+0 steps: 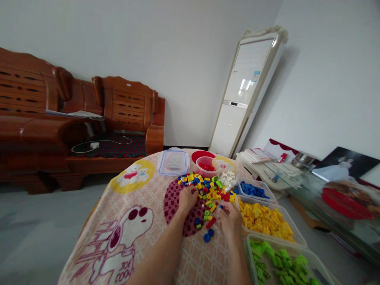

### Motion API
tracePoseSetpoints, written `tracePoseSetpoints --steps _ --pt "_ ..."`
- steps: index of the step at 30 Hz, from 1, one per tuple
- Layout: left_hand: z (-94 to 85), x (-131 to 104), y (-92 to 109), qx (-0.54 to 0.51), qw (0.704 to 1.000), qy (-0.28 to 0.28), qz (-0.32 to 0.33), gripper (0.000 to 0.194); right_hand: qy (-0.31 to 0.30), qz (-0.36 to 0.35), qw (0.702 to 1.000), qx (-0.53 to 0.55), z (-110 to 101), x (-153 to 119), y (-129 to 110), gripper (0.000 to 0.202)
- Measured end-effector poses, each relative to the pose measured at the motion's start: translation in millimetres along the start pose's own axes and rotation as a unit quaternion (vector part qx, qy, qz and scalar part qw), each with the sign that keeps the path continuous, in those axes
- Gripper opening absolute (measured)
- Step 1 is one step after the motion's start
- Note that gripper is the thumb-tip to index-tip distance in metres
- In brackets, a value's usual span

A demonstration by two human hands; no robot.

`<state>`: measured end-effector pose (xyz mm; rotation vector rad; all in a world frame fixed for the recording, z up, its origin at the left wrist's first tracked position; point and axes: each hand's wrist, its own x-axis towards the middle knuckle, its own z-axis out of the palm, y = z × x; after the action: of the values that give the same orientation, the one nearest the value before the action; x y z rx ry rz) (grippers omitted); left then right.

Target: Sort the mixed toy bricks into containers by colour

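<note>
A loose pile of mixed building blocks (209, 190) in yellow, blue, red and green lies on the cloth-covered table. At the pile's left edge is my left hand (187, 198), its fingers curled together among the blocks; what they grip, if anything, is hidden. My right hand (230, 217), closer to the trays, pinches a small blue block (221, 206) between thumb and fingers. Between the hands lie a long red block (210, 223) and a green round piece (206, 213). Blue round pieces (207, 237) rest nearer to me.
Along the right stand trays of blue blocks (253, 190), yellow blocks (267, 219) and green blocks (282, 261). Behind the pile are white blocks (228, 179), a bowl of red blocks (207, 168) and a clear lid (173, 162). A glass table (314, 194) stands farther right.
</note>
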<state>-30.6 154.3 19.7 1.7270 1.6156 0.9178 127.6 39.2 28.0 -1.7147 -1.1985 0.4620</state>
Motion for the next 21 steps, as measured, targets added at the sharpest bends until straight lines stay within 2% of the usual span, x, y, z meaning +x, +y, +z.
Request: tracePoseSetpoints --steps 3,7,11,14,17,21 --pt "-0.7 -0.5 0.6 0.0 1.0 0.0 0.004 0.017 0.001 0.045 0.995 0.088 7.6 1.7 3.7 0.045" --pt "-1.7 -0.9 0.2 -0.001 1.0 -0.009 0.007 0.018 0.089 0.05 0.986 0.132 5.1 26.1 -1.5 0.06" --pt "-0.5 -0.2 -1.4 -0.012 1.0 -0.012 0.002 0.018 0.203 0.055 0.976 0.06 -15.0 58.3 -10.7 0.076" --pt "-0.3 -0.3 -1.3 -0.012 1.0 -0.014 -0.001 0.017 0.253 0.058 0.965 0.023 -24.1 60.2 -13.3 0.074" --pt "-1.5 -2.1 0.3 -0.004 1.0 -0.014 0.003 0.018 0.249 0.033 0.968 -0.01 -19.3 46.2 -12.6 0.06" --pt "-3.5 -4.9 3.1 -0.003 1.0 -0.009 0.007 0.019 0.174 -0.027 0.984 -0.012 -5.4 30.7 -14.9 0.041"
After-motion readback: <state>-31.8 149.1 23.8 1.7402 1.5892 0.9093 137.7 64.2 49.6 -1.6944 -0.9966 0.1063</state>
